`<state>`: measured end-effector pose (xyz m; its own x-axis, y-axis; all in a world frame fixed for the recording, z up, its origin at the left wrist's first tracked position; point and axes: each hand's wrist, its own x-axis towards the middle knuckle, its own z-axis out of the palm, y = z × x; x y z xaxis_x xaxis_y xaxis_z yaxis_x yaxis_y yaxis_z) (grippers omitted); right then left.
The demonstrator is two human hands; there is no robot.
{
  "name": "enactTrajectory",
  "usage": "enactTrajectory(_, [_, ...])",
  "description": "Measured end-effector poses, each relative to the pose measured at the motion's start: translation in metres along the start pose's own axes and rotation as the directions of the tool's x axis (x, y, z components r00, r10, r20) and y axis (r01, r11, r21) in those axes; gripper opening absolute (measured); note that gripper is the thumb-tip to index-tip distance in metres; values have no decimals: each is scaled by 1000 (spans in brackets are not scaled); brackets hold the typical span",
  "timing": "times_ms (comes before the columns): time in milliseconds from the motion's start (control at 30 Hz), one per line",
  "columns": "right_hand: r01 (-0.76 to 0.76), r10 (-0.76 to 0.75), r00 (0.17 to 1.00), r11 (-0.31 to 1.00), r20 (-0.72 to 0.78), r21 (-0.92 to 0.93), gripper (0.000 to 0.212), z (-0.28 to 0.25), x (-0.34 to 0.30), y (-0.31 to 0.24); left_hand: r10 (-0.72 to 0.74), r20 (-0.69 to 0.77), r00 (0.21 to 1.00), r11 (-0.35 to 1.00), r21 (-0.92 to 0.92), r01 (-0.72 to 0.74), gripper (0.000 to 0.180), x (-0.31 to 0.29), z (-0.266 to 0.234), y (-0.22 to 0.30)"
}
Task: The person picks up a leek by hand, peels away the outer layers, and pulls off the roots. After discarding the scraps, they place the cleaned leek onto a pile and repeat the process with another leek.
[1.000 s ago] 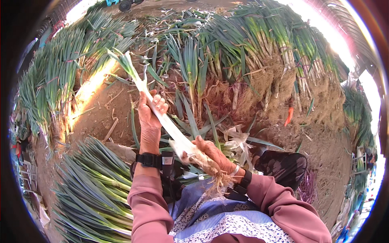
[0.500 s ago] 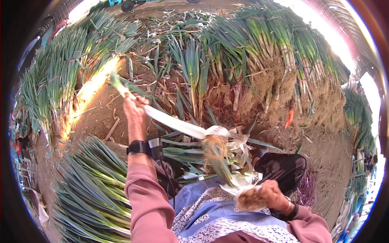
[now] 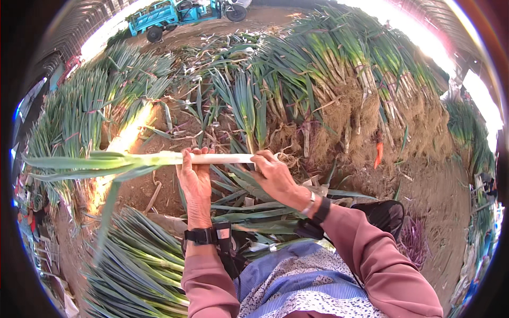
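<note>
A long green onion point(image 3: 225, 158) lies level across my view, its green leaves pointing left and its white stalk to the right. My left hand point(image 3: 195, 177) is closed around the middle of the stalk, palm turned up. Close to the root end, my right hand point(image 3: 277, 179) is closed on the stalk; pale roots point(image 3: 288, 160) show just beyond its fingers. Beside my left forearm lies a heap of trimmed green onions point(image 3: 135, 265). Loose green leaves point(image 3: 249, 209) are piled below my hands, in front of my lap.
Bundled green onions with roots point(image 3: 360, 100) stand at the far right, and more bundles point(image 3: 74, 119) at the left. An orange strip point(image 3: 378, 153) hangs by the roots. Purple strands point(image 3: 413, 239) lie near my right knee. A blue three-wheeled cart point(image 3: 175, 18) stands far back.
My right hand has moved up from my lap, leaving the shed skins and roots, to the stalk's root end. The green onion has swung from slanted to level. The view has tilted up.
</note>
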<state>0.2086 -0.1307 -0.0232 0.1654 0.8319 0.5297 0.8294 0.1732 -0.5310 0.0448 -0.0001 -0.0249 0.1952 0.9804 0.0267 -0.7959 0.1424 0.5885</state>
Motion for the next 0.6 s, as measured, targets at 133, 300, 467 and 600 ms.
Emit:
enactTrajectory(133, [19,-21,1000,987,-11,-157,26,21,21,3,-44,-58,997,998,-44,41,22,-3,-6,-7])
enactTrajectory(300, [88,-57,994,925,95,-370,16,15,32,12,-96,-155,983,992,-102,81,26,-5,-14,-17])
enactTrajectory(467, [358,-221,931,700,289,-618,17,17,34,8,-118,-197,973,991,-93,101,30,-12,-11,-16])
enactTrajectory(600, [383,-228,920,686,318,-618,14,20,32,9,-74,-171,982,997,-48,67,30,-19,-5,-15])
